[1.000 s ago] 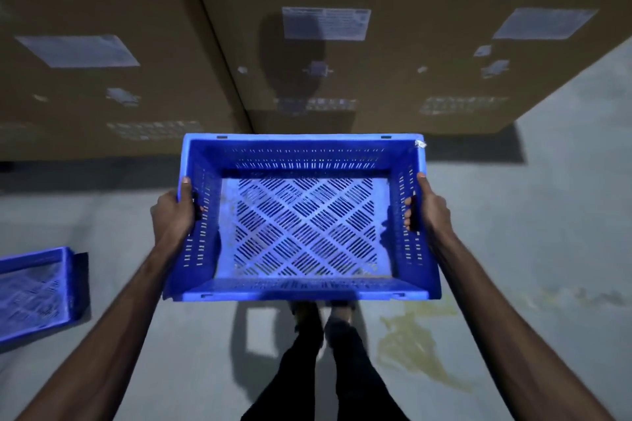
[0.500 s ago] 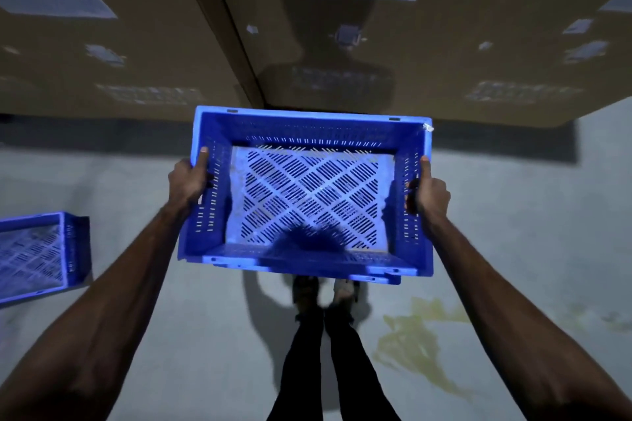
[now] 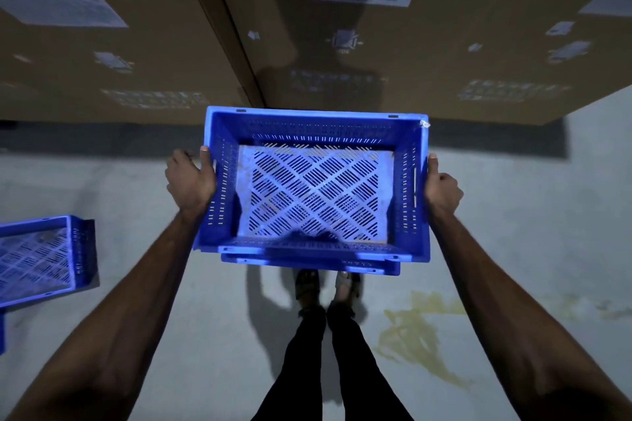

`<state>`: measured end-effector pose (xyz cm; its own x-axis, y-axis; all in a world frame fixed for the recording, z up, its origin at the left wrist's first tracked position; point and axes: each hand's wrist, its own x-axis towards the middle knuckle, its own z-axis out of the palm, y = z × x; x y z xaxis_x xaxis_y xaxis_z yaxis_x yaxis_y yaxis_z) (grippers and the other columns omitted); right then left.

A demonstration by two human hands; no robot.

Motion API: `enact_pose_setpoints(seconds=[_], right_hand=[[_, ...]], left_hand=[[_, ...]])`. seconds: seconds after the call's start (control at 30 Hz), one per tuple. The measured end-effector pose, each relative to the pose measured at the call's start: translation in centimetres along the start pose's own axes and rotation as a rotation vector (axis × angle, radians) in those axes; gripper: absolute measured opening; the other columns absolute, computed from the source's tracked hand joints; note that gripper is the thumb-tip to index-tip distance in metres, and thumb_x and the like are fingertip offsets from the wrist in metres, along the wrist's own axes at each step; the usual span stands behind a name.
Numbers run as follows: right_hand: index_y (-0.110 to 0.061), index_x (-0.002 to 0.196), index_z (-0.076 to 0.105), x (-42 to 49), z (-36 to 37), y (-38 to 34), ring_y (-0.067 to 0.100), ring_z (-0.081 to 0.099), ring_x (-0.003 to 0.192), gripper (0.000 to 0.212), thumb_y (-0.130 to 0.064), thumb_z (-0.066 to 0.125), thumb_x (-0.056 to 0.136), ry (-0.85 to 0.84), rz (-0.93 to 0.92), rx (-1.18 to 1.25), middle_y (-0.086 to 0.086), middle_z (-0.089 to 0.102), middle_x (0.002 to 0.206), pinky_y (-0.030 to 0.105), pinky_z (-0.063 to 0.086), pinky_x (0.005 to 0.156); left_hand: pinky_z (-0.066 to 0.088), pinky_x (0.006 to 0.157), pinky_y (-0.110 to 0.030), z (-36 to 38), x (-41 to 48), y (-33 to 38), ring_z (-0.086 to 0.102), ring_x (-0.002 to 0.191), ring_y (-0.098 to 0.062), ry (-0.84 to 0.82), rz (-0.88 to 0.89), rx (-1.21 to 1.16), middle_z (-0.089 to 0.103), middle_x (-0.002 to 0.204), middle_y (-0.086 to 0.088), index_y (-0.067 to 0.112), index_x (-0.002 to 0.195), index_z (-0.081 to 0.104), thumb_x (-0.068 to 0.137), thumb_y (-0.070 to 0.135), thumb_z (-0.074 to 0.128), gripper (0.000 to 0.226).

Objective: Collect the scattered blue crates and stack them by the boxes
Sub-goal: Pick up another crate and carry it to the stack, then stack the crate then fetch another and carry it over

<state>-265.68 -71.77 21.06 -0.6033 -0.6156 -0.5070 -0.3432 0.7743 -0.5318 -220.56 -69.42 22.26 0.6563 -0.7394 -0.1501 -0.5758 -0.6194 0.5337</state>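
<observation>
I hold a blue plastic crate with a slotted lattice floor, low over the concrete floor, just in front of tall cardboard boxes. My left hand grips its left wall with the thumb on the rim. On the right wall, my right hand grips with the thumb lying along the rim. The near rim of a second blue crate shows directly under the held one; I cannot tell whether the two touch. A third blue crate lies on the floor at the far left.
The cardboard boxes form a wall across the top of the view, with a dark gap between two of them. My feet stand just behind the crates. A yellowish stain marks the floor at the right.
The held crate has gone forward and down toward the boxes, and a second crate's rim now shows beneath it. My fingers have come out of the side handle slots and both hands sit outside the walls.
</observation>
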Motion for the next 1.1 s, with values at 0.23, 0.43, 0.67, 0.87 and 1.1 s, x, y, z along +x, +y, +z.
enact_pose_setpoints(seconds=[0.23,0.43,0.67,0.87,1.1], right_hand=[[-0.010,0.103,0.065,-5.8,-4.0,4.6,0.029,0.057,0.100,0.051,-0.059,0.051,0.098,0.175,0.025,0.118,0.008,0.065,0.101,0.041,0.046,0.090],[-0.019,0.092,0.066,-15.4,-4.6,11.9,0.034,0.068,0.096,0.018,-0.036,0.063,0.095,0.159,-0.224,0.025,0.007,0.074,0.096,0.040,0.050,0.081],[-0.023,0.078,0.063,-22.8,-3.1,22.8,0.030,0.069,0.084,0.018,-0.033,0.069,0.092,-0.119,-0.230,-0.079,-0.001,0.071,0.082,0.036,0.049,0.074],[-0.020,0.074,0.062,-25.8,-3.7,29.5,0.028,0.068,0.085,0.024,-0.037,0.069,0.090,-0.309,-0.158,-0.211,-0.001,0.070,0.077,0.037,0.053,0.076],[-0.023,0.085,0.059,-25.2,-2.1,23.0,0.018,0.065,0.080,0.015,-0.036,0.059,0.093,-0.334,-0.592,-0.307,-0.008,0.067,0.083,0.035,0.050,0.068]], left_hand=[[0.046,0.084,-0.041,-1.8,-10.5,-2.9,0.062,0.089,-0.033,-0.108,0.196,-0.182,0.066,0.095,-0.012,0.009,0.094,0.066,0.099,0.025,0.062,0.018],[0.046,0.070,-0.031,-2.8,-22.4,-7.6,0.063,0.069,-0.013,-0.461,0.184,-0.245,0.070,0.072,0.003,0.020,0.079,0.068,0.089,0.041,0.058,0.025],[0.053,0.081,-0.039,-2.8,-32.7,-14.1,0.063,0.074,-0.004,-0.858,0.232,-0.114,0.071,0.079,0.012,0.037,0.079,0.066,0.090,0.049,0.055,0.019],[0.059,0.079,-0.038,-4.7,-37.9,-16.5,0.069,0.072,-0.013,-0.783,0.130,-0.148,0.074,0.076,0.009,0.037,0.084,0.070,0.077,0.050,0.058,0.018],[0.052,0.074,-0.034,-5.2,-34.5,-13.8,0.064,0.077,-0.009,-0.623,0.384,-0.032,0.068,0.085,0.012,0.028,0.089,0.065,0.093,0.030,0.059,0.007]])
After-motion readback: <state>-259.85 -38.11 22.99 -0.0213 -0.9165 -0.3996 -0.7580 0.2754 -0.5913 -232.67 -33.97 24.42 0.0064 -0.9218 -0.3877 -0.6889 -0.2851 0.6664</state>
